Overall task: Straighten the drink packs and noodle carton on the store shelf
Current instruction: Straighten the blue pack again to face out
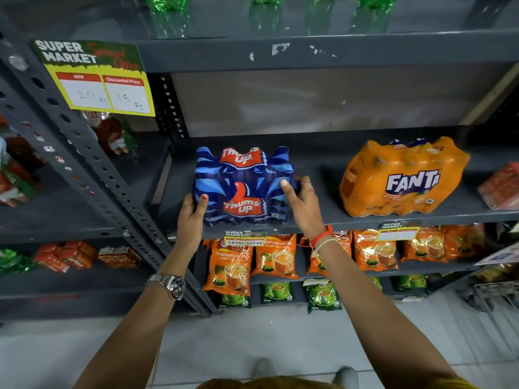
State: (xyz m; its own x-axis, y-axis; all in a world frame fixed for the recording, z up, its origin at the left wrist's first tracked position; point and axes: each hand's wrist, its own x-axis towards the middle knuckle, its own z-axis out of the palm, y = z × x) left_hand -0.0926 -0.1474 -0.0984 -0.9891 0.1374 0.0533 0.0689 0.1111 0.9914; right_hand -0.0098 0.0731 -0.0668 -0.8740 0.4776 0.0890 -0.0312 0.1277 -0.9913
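Note:
A blue shrink-wrapped Thums Up drink pack [241, 186] stands near the front edge of the grey middle shelf [323, 209]. My left hand [192, 213] grips its lower left corner, thumb on the front face. My right hand [302, 202] holds its right side, thumb on the front and fingers around the side. An orange Fanta drink pack [401, 178] sits to the right on the same shelf, slightly turned and untouched. At the far right edge lies a red carton [501, 186], partly cut off by the frame.
Orange tea pouches [276, 255] and green packs [323, 294] fill the shelves below. A slanted perforated upright [112, 186] stands left of the blue pack. A yellow price sign [104, 88] hangs above left. Green bottles [168, 7] stand on the top shelf.

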